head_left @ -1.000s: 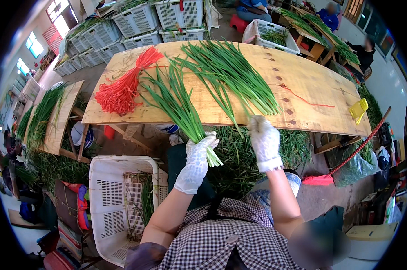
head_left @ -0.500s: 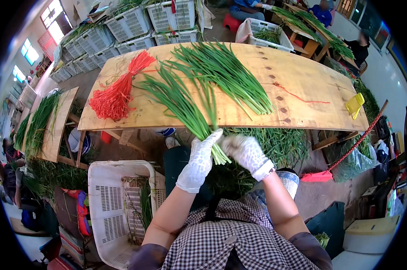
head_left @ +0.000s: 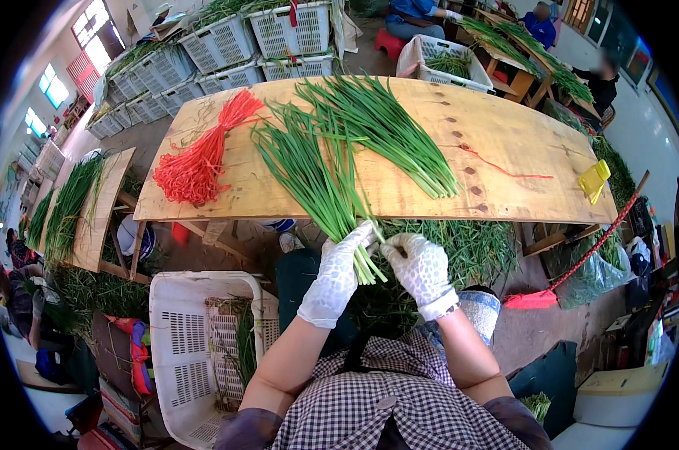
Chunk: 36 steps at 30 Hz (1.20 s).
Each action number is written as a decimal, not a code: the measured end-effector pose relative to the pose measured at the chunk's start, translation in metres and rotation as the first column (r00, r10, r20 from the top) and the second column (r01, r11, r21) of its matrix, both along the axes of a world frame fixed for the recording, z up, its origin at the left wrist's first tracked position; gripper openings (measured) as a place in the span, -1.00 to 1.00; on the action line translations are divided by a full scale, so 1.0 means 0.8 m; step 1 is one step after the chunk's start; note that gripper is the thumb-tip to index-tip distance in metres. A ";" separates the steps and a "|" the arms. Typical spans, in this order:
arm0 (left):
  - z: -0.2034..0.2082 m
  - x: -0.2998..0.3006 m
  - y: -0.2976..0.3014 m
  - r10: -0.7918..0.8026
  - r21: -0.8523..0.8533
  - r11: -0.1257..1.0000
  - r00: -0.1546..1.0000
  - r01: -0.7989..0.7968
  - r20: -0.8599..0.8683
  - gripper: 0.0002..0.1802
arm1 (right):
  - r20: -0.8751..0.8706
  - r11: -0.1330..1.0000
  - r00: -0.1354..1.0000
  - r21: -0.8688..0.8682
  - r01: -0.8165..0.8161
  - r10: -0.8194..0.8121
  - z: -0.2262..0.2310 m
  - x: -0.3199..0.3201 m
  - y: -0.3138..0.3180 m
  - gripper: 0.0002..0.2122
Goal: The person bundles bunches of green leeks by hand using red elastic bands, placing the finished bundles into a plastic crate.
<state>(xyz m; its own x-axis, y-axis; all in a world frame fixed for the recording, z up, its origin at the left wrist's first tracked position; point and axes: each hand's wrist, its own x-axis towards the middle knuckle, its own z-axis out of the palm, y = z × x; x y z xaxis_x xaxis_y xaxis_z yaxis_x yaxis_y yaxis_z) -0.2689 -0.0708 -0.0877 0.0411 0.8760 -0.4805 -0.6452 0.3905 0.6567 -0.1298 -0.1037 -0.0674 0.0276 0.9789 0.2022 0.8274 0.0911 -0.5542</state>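
Head view, our list, large to small. (1) Wooden table (head_left: pixel 534 146): pale top, row of dark round marks R of ctr; directly in front of us. (2) Stacked crates (head_left: pixel 219 45): grey-white, slatted, beyond table at upper L, w/ greens in the top ones. (3) White crate (head_left: pixel 204 278): slatted, low at our L, some greens inside. (4) Loose greens (head_left: pixel 463 249): heaped below table's near edge. (5) Side table (head_left: pixel 102 210): far L, w/ long greens lying on it. (6) Laid bunch (head_left: pixel 392 135): long green leaves, flat on tabletop approx. ctr, pale stem ends toward us. (7) Held bunch (head_left: pixel 309 176): same kind, L of laid one; leaves over tabletop, pale stem ends poking out below our grip, this side of table edge. (8) Red strands (head_left: pixel 204 161): gathered bundle, L part of tabletop. (9) Left hand (head_left: pixel 334 279): ours, white glove, closed round held bunch's stems. (10) Right hand (head_left: pixel 418 271): ours, patterned white glove, just beside L; thumb & fingers narrow, at a thin stem (head_left: pixel 378 233); we can't tell if it's pinched. (11) Yellow item (head_left: pixel 594 180): R end of tabletop, kind unclear. (12) Single red strand (head_left: pixel 508 171): R of laid bunch.
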 end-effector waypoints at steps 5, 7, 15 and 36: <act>-0.021 0.007 -0.002 -0.039 0.026 0.999 0.989 0.043 -0.140 -0.75 | -0.761 0.986 0.644 -0.153 -0.066 -0.075 -0.040 -0.004 0.006 -0.82; -0.021 0.010 -0.008 0.018 0.026 1.000 0.995 -0.015 -0.094 -0.74 | -0.877 0.966 0.455 -0.232 -0.115 -0.157 -0.041 -0.001 0.005 -0.83; 0.106 -0.025 -0.026 0.099 0.501 0.859 0.994 -0.110 0.048 -0.77 | 0.336 0.845 0.908 -0.533 -0.034 0.249 -0.072 0.065 -0.008 -0.75; 0.001 -0.024 0.001 -0.009 0.028 1.000 0.996 0.012 -0.092 -0.87 | -0.855 0.928 0.485 -0.313 -0.203 -0.183 0.022 0.043 0.018 -0.81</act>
<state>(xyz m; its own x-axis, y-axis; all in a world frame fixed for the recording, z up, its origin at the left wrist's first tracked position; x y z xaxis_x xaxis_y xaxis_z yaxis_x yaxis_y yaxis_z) -0.2878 -0.0703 -0.0872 0.0074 0.8890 -0.4578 -0.5778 0.3774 0.7237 -0.0952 -0.0891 -0.0495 -0.0132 0.9690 -0.2465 -0.0890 -0.2467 -0.9650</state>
